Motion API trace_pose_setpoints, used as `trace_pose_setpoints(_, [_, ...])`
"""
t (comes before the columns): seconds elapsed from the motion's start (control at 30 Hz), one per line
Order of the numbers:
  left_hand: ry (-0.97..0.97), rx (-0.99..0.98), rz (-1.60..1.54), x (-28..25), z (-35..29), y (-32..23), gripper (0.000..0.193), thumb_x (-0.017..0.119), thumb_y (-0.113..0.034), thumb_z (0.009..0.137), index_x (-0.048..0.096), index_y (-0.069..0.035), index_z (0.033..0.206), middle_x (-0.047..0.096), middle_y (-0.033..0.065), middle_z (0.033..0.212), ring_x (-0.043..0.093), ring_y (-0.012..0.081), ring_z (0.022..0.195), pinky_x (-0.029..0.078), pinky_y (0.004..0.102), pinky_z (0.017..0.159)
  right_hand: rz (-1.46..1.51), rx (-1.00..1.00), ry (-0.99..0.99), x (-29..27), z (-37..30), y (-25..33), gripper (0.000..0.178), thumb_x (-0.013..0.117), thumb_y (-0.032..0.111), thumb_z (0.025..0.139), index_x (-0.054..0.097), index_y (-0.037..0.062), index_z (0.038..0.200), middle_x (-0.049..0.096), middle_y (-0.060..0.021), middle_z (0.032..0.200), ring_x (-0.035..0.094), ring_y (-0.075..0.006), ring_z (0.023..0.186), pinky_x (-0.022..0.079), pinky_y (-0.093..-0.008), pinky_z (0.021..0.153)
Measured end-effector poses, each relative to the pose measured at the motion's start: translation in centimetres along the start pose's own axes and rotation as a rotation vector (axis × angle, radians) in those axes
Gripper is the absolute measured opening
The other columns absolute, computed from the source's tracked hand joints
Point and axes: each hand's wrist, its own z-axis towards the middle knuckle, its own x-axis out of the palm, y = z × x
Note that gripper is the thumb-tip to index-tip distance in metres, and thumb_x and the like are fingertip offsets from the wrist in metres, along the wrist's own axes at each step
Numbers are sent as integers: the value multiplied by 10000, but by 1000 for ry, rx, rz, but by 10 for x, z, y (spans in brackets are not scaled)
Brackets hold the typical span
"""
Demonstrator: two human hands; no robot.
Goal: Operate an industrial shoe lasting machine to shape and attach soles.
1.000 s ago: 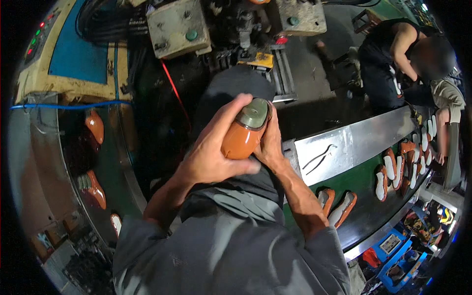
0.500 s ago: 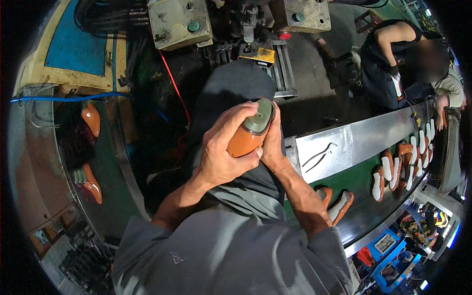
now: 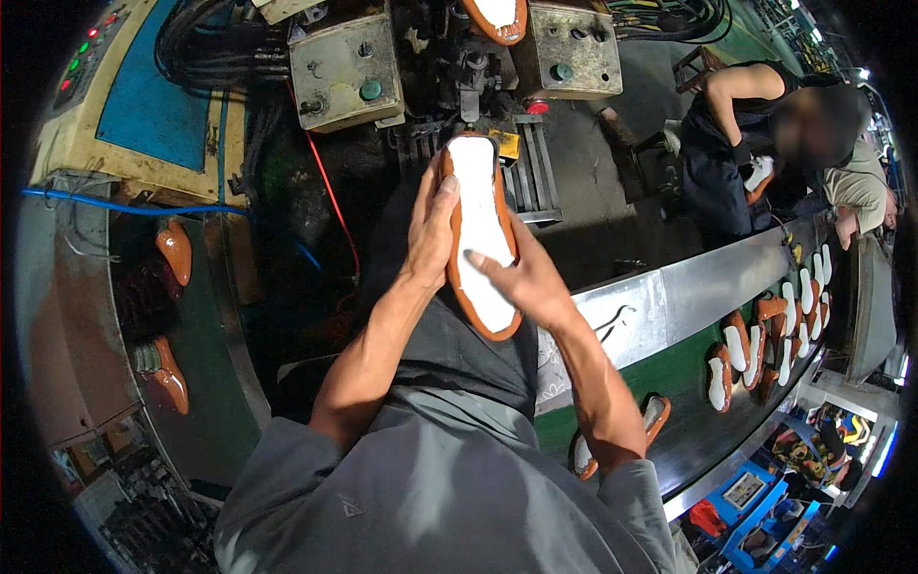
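Note:
A brown shoe upper (image 3: pixel 478 215) is held over my lap, its white bottom facing up and its green last hidden from this side. My left hand (image 3: pixel 431 230) wraps its left edge, the thumb along the rim. My right hand (image 3: pixel 532 285) grips the right edge, with the thumb lying on the white bottom and the other fingers out of sight underneath. Just beyond stands a machine, where another brown upper with a white bottom (image 3: pixel 499 13) shows at the top edge of the view.
Grey control boxes (image 3: pixel 346 72) flank the machine. At right, a green conveyor (image 3: pixel 660 368) carries several brown uppers (image 3: pixel 720 378), with pliers (image 3: pixel 615 323) on its metal ledge. More uppers (image 3: pixel 170 375) lie at left. A co-worker (image 3: pixel 732 143) sits at far right holding an upper.
The upper has been turned from its green last side to its white bottom. My right thumb now lies on that bottom. Another upper has come into view at the machine's top.

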Motion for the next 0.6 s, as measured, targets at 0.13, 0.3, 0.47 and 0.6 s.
trace_pose_setpoints(0.13, [-244,-43,31,-9,12,44,790,634,-478,1128,330,-54,1722,460,177,1688,473,300,1541,398,444,1269,-1132,-255,-104,16,-42,-19,990,917,241,834,450,259,1706,217,-364,1736,563,-520,1313,558,-554,1099])
trace_pose_setpoints(0.3, [-301,168,917,-40,40,46,658,763,-256,1033,538,-11,1600,637,248,1504,609,377,1407,463,455,1195,-1181,-298,-111,1,-40,-60,959,899,126,785,546,401,1634,146,-348,1767,588,-506,1171,637,-539,958])
trace_pose_setpoints(0.47, [-55,4,1002,-54,79,17,347,685,-140,1050,741,1,1362,762,193,1278,720,332,1228,524,374,1106,-1254,-351,-72,-9,-34,-52,897,865,121,775,606,387,1591,201,-342,1755,576,-519,1198,621,-541,959])
trace_pose_setpoints(0.6, [99,85,804,-75,87,16,346,663,-135,1064,739,26,1360,769,152,1348,701,245,1294,509,357,1127,-1227,-385,-7,-21,-29,-49,930,869,102,750,607,412,1587,187,-323,1772,562,-540,1234,619,-545,982])
